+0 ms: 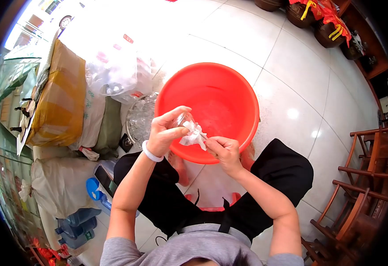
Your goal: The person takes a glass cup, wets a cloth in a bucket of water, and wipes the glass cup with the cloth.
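My left hand (pixel 165 131), a white bracelet on its wrist, is closed around a small clear glass (pixel 183 119). My right hand (pixel 223 153) pinches a crumpled white tissue or cloth (pixel 193 136) that lies against the mouth of the glass. A thin stick-like part seems to run from the right fingers into the white material, but I cannot make it out clearly. Both hands are held above the near side of a large red plastic basin (pixel 207 73), between my knees. The glass is tilted, and the left fingers hide part of it.
Left of the basin stand a bowl of clear glassware (pixel 141 117), a clear plastic bag (pixel 114 75) and a taped cardboard box (pixel 61 93). A phone (pixel 106 179) lies near my left thigh. Wooden chairs (pixel 367 177) are at the right, and dark jars (pixel 300 15) at the back right.
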The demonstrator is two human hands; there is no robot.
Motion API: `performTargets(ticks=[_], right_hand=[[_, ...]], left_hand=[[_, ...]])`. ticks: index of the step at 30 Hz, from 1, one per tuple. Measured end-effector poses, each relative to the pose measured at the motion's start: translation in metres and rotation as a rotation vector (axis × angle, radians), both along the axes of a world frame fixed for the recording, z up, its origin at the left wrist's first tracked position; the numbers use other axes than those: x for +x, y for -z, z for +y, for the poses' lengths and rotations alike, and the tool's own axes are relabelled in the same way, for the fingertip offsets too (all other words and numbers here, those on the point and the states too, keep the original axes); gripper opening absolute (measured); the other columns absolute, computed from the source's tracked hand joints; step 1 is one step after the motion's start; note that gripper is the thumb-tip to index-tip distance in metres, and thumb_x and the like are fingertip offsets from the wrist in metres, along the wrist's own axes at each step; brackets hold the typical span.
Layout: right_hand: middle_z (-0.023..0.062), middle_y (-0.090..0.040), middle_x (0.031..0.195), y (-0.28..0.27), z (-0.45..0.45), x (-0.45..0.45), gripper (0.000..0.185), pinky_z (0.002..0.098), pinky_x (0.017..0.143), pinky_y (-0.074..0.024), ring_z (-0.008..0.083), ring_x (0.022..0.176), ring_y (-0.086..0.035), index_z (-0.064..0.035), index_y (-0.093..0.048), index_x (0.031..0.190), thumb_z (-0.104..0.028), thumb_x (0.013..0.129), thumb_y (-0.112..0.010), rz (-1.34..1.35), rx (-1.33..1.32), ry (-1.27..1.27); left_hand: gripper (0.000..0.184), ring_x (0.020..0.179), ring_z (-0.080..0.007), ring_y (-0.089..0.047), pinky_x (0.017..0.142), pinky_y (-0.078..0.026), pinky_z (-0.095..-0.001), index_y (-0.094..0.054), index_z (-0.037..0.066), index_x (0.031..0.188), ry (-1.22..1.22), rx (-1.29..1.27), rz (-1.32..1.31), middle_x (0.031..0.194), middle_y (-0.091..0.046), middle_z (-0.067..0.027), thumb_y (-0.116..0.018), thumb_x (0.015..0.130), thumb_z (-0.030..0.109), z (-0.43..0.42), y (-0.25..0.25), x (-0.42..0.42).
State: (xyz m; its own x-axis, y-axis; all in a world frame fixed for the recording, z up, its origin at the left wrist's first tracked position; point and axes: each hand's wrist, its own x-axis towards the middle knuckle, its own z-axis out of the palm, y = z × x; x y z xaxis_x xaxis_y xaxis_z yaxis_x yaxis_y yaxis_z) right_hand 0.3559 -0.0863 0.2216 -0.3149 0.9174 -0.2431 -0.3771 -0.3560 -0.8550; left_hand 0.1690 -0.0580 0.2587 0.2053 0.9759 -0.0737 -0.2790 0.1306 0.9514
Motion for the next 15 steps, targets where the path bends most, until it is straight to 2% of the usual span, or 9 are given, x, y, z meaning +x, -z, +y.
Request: performTargets(ticks=[2, 4, 8, 10, 11, 13, 15], right_hand=[[-0.0054, -0.046, 0.060, 0.000, 0.002, -0.002, 0.019, 0.0186, 0.045, -0.0232, 0.0006, 0.050, -0.034, 0.0026, -0.063, 0.083, -0.015, 0.088, -0.058, 0.004, -0.001, 0.012], [-0.0031, -0.057, 0.070, 0.004, 0.003, -0.004, 0.018, 0.0174, 0.057, -0.0360, 0.0016, 0.065, -0.047, 0.0047, -0.066, 0.088, -0.012, 0.086, -0.061, -0.005, 0.058, 0.009], [-0.0037, -0.053, 0.066, 0.004, 0.004, -0.009, 0.019, 0.0178, 0.051, -0.0316, 0.0014, 0.059, -0.043, 0.0040, -0.065, 0.086, -0.015, 0.086, -0.061, 0.016, 0.038, 0.055], [-0.0040, -0.049, 0.061, 0.002, 0.006, -0.009, 0.021, 0.0189, 0.046, -0.0263, 0.0017, 0.051, -0.037, 0.0025, -0.064, 0.082, -0.018, 0.087, -0.060, 0.095, -0.121, -0.045], [-0.0040, -0.049, 0.061, 0.000, 0.006, -0.008, 0.021, 0.0189, 0.046, -0.0263, 0.0017, 0.051, -0.037, 0.0025, -0.064, 0.082, -0.018, 0.087, -0.060, 0.097, -0.120, -0.045], [-0.0046, -0.043, 0.056, -0.005, 0.005, -0.008, 0.022, 0.0198, 0.043, -0.0202, 0.0017, 0.047, -0.031, 0.0006, -0.064, 0.079, -0.019, 0.087, -0.059, 0.256, -0.360, -0.123], [-0.0037, -0.046, 0.057, -0.001, 0.006, 0.000, 0.022, 0.0201, 0.044, -0.0236, 0.0024, 0.048, -0.034, 0.0015, -0.064, 0.080, -0.019, 0.087, -0.059, 0.251, -0.348, -0.172]], left_hand=[[0.044, 0.086, -0.0112, -0.057, 0.077, -0.046, -0.0238, -0.051, -0.005, 0.117, 0.020, -0.003, 0.000, 0.096, -0.059, -0.0063, -0.062, 0.074, -0.006, 0.000, -0.002, -0.001], [0.045, 0.086, -0.0109, -0.057, 0.077, -0.046, -0.0236, -0.051, -0.005, 0.117, 0.027, -0.008, 0.007, 0.096, -0.059, -0.0062, -0.062, 0.074, -0.006, 0.000, 0.000, -0.001], [0.045, 0.085, -0.0103, -0.056, 0.076, -0.046, -0.0231, -0.051, -0.005, 0.118, 0.023, -0.004, 0.040, 0.096, -0.059, -0.0056, -0.062, 0.074, -0.007, 0.000, 0.001, 0.000], [0.045, 0.085, -0.0102, -0.056, 0.076, -0.046, -0.0230, -0.051, -0.005, 0.118, 0.021, -0.010, 0.047, 0.095, -0.059, -0.0054, -0.062, 0.074, -0.007, 0.001, 0.004, -0.002], [0.045, 0.085, -0.0102, -0.056, 0.076, -0.046, -0.0229, -0.051, -0.005, 0.118, 0.018, -0.014, 0.057, 0.095, -0.059, -0.0051, -0.061, 0.074, -0.008, 0.001, 0.005, -0.003], [0.045, 0.085, -0.0104, -0.057, 0.076, -0.046, -0.0231, -0.052, -0.005, 0.117, 0.041, -0.023, 0.070, 0.094, -0.059, -0.0051, -0.061, 0.074, -0.008, 0.001, 0.002, -0.005], [0.044, 0.084, -0.0107, -0.057, 0.076, -0.046, -0.0234, -0.052, -0.004, 0.117, 0.062, -0.034, 0.077, 0.093, -0.059, -0.0051, -0.061, 0.074, -0.008, 0.000, 0.003, -0.004]])
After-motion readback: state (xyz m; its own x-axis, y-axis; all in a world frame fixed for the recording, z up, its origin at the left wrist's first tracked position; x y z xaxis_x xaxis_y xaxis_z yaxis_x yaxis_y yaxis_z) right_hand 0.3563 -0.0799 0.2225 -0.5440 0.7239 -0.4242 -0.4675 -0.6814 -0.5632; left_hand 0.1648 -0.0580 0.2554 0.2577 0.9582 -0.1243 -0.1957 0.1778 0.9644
